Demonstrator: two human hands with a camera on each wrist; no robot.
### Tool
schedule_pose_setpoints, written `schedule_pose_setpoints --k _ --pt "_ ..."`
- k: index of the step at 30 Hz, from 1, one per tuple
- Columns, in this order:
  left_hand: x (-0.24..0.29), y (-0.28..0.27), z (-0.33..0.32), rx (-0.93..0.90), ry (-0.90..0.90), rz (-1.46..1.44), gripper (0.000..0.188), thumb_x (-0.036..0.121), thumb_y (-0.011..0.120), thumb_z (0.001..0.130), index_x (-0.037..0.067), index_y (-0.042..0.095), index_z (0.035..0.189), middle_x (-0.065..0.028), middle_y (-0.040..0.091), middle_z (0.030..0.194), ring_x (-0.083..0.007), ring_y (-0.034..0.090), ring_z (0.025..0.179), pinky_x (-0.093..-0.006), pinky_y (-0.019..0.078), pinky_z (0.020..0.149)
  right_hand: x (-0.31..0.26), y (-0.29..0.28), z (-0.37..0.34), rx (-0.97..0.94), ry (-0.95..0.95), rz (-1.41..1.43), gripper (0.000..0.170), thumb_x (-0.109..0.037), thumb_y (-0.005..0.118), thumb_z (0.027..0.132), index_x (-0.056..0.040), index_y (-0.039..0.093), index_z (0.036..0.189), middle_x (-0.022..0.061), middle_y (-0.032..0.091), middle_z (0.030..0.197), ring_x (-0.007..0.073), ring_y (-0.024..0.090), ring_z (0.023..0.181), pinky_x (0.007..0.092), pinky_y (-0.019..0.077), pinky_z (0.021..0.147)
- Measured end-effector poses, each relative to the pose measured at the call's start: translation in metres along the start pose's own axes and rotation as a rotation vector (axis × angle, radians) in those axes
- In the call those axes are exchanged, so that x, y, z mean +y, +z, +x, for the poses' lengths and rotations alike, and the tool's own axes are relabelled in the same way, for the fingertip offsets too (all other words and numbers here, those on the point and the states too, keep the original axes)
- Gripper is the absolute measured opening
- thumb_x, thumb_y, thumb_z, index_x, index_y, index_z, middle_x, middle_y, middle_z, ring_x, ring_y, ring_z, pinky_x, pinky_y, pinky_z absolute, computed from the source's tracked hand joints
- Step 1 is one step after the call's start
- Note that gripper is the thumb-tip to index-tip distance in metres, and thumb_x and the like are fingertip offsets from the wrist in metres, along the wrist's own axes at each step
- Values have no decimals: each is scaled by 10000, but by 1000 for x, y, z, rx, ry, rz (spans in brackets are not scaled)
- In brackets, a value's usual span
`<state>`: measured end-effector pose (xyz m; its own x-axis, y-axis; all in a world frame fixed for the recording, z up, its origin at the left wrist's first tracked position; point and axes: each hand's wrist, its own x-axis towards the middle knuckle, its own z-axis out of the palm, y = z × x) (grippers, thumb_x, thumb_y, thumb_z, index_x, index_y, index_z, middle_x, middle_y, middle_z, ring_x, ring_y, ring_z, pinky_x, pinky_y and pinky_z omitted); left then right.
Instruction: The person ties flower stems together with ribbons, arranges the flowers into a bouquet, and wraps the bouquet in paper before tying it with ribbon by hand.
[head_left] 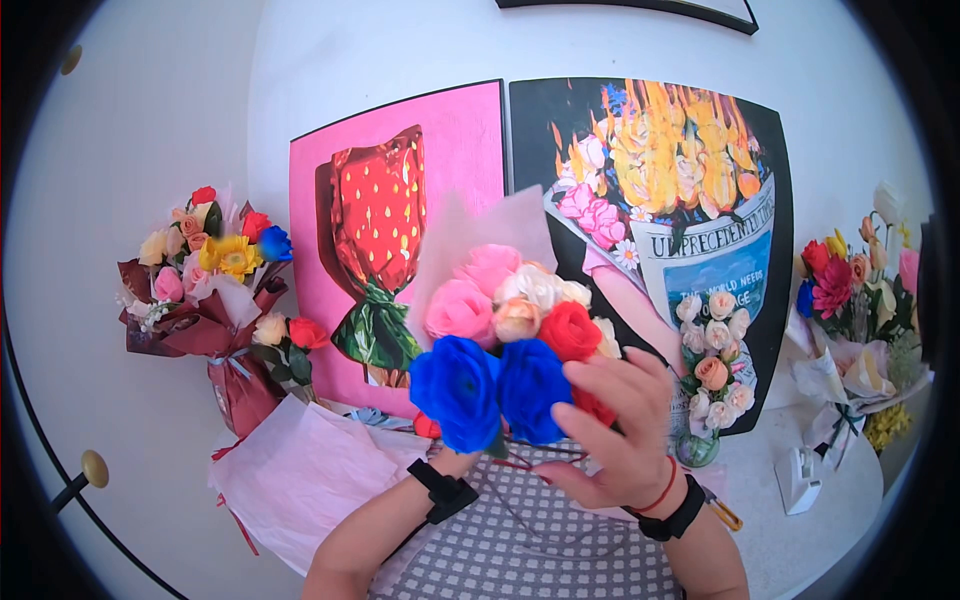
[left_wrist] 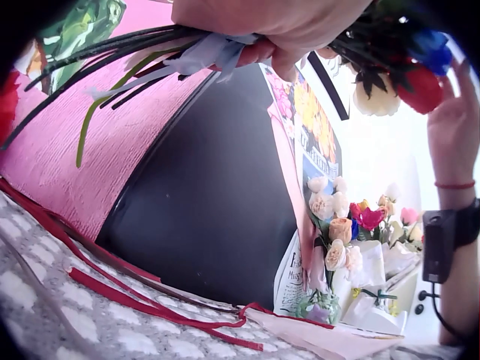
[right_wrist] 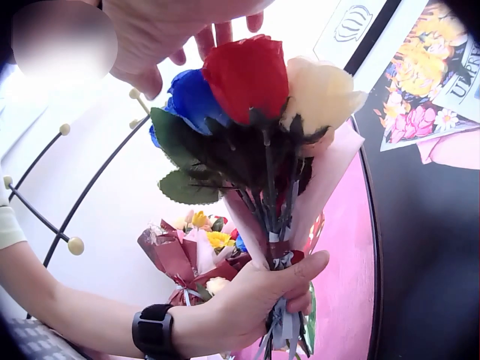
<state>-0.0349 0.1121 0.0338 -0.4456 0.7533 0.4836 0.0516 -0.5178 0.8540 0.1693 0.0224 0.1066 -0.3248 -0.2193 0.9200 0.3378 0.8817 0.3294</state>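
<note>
A bouquet of artificial roses [head_left: 535, 385] stands upright before me, two blue blooms in front with pink, red and cream ones behind. My left hand [right_wrist: 274, 296] grips its stems below the blooms, around a pale ribbon [left_wrist: 206, 56]. In the head view the flowers hide that hand. Long dark stem ends [left_wrist: 97, 56] stick out past the fist. Pale wrapping paper [head_left: 480, 225] backs the blooms. Beside the blue and red roses is my right hand [head_left: 625, 430], fingers spread and loosely bent, fingertips right at the petals in the head view.
Pink tissue paper [head_left: 310, 480] and red ribbons [left_wrist: 165, 307] lie on the checked cloth [head_left: 540, 560]. A wrapped bouquet [head_left: 235, 360] stands left; a vase of pale roses [head_left: 705, 440], a white tape dispenser [head_left: 798, 480] and another bouquet [head_left: 850, 370] stand right. Two paintings [head_left: 465, 130] lean behind.
</note>
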Motion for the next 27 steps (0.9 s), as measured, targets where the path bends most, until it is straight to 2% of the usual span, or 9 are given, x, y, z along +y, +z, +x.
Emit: schedule_pose_setpoints --k 7,10,11,15,18,19,23,24,27 --pt "5 -11 -14 -168 163 71 230 237 543 858 48 516 987 -66 531 902 -151 527 823 -261 465 694 27 12 -15 366 225 209 150 -69 616 708 -57 558 846 80 545 785 234 515 685 317 388 619" --pt "39 0 -27 -310 13 -286 354 280 541 863 84 423 594 -26 449 604 -108 451 616 -250 355 534 36 27 -20 42 474 226 82 -72 608 727 -42 575 796 59 552 675 193 531 615 292 373 567" --pt "43 2 -30 -317 9 -286 354 280 541 863 84 423 594 -26 449 604 -108 451 616 -250 355 534 36 31 -24 -60 489 238 142 -131 616 739 -48 582 849 62 570 720 209 546 654 306 398 594" --pt "52 8 -39 -441 -87 -433 303 345 537 855 47 532 798 -29 522 805 -111 473 750 -245 394 640 28 40 -27 -231 501 305 354 -198 602 760 -18 523 1054 84 568 875 244 544 782 335 431 691" --pt "49 10 -43 -431 -162 -429 361 370 530 851 49 527 1015 -14 517 965 -112 464 857 -253 392 746 21 49 -30 -324 449 359 564 -236 585 781 12 356 1233 171 495 1050 313 496 959 342 416 805" --pt "48 10 -44 -414 -225 -423 427 377 526 850 59 494 1133 -7 502 1044 -113 456 912 -262 386 802 19 53 -33 -327 458 358 564 -236 585 781 12 356 1233 171 495 1050 313 496 959 342 416 805" --pt "45 10 -45 -495 -171 -370 575 447 465 856 95 357 1298 -18 414 1176 -125 367 1092 -288 281 954 8 72 -46 -257 562 448 477 -207 542 816 20 366 1198 191 504 1010 340 507 935 384 423 786" --pt "37 7 -41 -492 -188 -355 594 448 468 855 88 340 1310 -13 342 1281 -138 293 1172 -302 206 1001 9 73 -47 -305 596 480 426 -175 520 826 22 374 1175 195 506 983 352 514 906 396 429 750" --pt "45 12 -46 -506 -155 -318 602 438 490 848 79 341 1308 -15 326 1321 -159 271 1204 -317 185 1016 10 80 -54 -331 632 506 333 -118 478 841 25 387 1128 198 506 933 374 522 853 416 434 687"
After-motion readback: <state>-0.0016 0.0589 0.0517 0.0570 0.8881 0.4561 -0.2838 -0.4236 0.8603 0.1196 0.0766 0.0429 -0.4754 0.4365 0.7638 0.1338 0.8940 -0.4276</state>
